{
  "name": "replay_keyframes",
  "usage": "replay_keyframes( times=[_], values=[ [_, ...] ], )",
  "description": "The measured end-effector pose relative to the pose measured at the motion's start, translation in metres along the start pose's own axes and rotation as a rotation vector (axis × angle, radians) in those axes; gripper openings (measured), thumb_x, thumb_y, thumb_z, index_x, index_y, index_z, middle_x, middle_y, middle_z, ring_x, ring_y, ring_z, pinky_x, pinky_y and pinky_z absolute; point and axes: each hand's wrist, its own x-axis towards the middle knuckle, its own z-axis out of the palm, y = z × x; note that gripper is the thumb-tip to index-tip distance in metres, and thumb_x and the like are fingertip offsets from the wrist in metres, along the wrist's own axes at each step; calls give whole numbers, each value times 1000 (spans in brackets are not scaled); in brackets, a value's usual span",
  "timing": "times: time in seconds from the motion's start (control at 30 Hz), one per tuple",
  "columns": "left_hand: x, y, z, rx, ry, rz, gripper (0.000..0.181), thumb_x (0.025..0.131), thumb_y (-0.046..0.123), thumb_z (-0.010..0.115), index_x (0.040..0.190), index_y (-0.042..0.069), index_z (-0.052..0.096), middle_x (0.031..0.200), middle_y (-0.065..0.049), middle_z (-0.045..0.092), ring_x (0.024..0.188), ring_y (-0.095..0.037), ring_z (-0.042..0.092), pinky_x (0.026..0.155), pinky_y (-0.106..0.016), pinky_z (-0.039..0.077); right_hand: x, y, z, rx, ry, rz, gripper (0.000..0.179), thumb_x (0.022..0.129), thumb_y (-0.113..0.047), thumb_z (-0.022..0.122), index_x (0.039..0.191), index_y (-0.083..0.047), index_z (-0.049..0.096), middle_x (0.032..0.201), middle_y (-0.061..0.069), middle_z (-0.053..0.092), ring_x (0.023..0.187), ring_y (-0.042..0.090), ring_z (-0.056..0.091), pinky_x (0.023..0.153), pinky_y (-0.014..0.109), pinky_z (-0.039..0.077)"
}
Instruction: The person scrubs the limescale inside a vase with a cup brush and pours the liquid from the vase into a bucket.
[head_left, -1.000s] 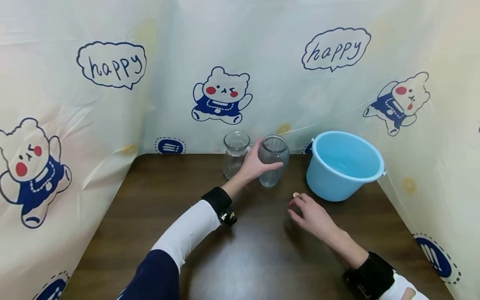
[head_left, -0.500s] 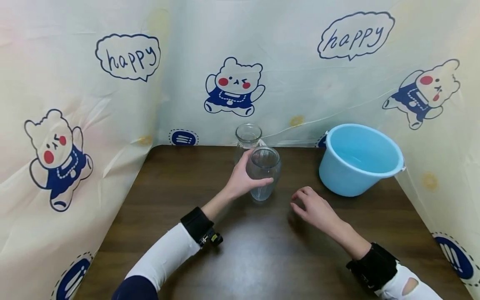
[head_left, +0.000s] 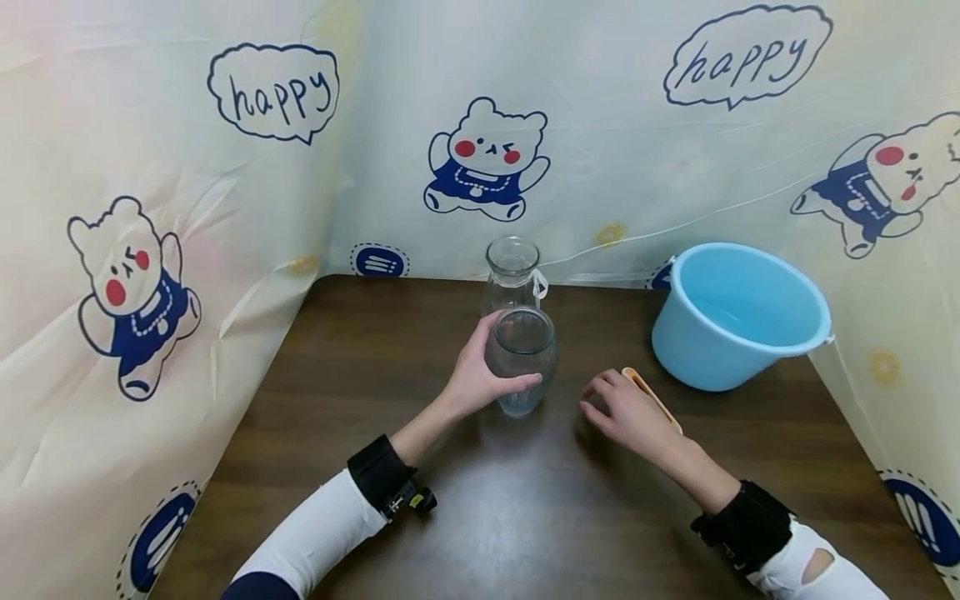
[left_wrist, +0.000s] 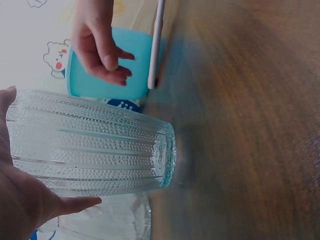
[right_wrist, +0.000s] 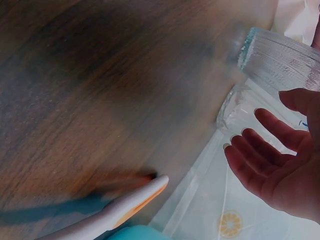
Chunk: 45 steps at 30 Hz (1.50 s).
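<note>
My left hand (head_left: 480, 375) grips a ribbed clear glass vase (head_left: 528, 354) around its upper body, thumb in front. The vase stands upright; its base (left_wrist: 167, 155) is at or just above the tabletop, I cannot tell which. Just behind it stands a second clear glass vase (head_left: 512, 275) with a flared rim and a white ribbon at its side. My right hand (head_left: 626, 412) hovers to the right with loosely bent fingers and holds nothing. Beyond it lies a white-and-orange handle (head_left: 654, 402), seen as a long slim handle (right_wrist: 132, 205) in the right wrist view; its other end is hidden.
A light blue bucket (head_left: 720, 354) stands at the back right of the dark wooden table (head_left: 480, 525). Printed cloth (head_left: 600, 167) with bears and "happy" bubbles hangs behind the table and along its sides.
My left hand has brought the ribbed vase nearer and slightly left, in front of the other vase. My right hand has shifted left from the bucket, uncovering the orange handle. The head view has shifted.
</note>
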Motion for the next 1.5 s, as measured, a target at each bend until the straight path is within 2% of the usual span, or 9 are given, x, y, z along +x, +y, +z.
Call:
replay_keyframes(
  times=[0.1,0.23,0.33,0.67,1.03,1.23,1.37,1.47,1.5],
  values=[
    [-2,3,3,3,-3,18,97,64,35,88,145,25,36,136,1,52,120,-15,48,100,-48,42,1,-1,1,18,-4,0,21,88,-25,68,102,-9,70,107,11,63,92,21,60,81,42,57],
    [-9,19,2,-2,-15,47,94,66,26,88,144,14,38,136,-9,51,121,-22,47,100,-52,41,0,-2,1,31,-19,11,22,89,-25,68,104,-9,70,110,12,63,93,21,60,83,43,57],
    [-12,30,1,-10,-32,57,92,68,23,87,144,10,37,137,-11,49,121,-22,47,101,-52,40,-1,-2,0,34,-17,25,22,89,-26,68,104,-9,70,110,12,63,94,22,60,82,43,57],
    [-14,31,0,17,-51,44,98,69,26,86,149,12,31,144,-12,42,127,-23,41,104,-56,37,-5,-3,2,25,-6,19,25,89,-27,67,105,-9,70,108,11,65,97,22,60,85,44,55],
    [-13,30,-1,14,-43,63,99,68,25,87,149,12,31,143,-12,43,125,-24,43,103,-56,39,-3,-4,1,11,-38,43,29,90,-28,66,111,-8,67,106,10,67,94,20,62,83,44,56],
    [-13,26,0,22,-51,60,98,69,24,87,149,12,31,143,-12,43,126,-23,43,103,-56,38,-5,-3,2,3,-44,34,29,90,-28,66,111,-8,67,105,9,67,93,20,63,82,43,56],
    [-8,8,4,35,-52,53,102,67,32,87,150,20,29,145,-7,42,127,-20,42,104,-55,38,-5,-3,-1,18,-40,38,28,90,-27,67,110,-8,67,104,9,67,94,20,63,82,44,56],
    [-4,-8,6,41,-68,33,105,65,41,87,151,30,27,146,1,41,128,-15,40,105,-53,37,-5,-3,-3,25,-46,38,27,89,-26,67,110,-7,67,105,10,67,95,21,63,83,44,56],
    [-3,-9,5,40,-79,29,105,65,42,87,151,32,27,146,3,41,128,-14,39,106,-53,36,-5,-3,-3,24,-46,36,28,89,-26,67,109,-7,67,105,10,67,95,21,63,83,44,56]
  ],
)
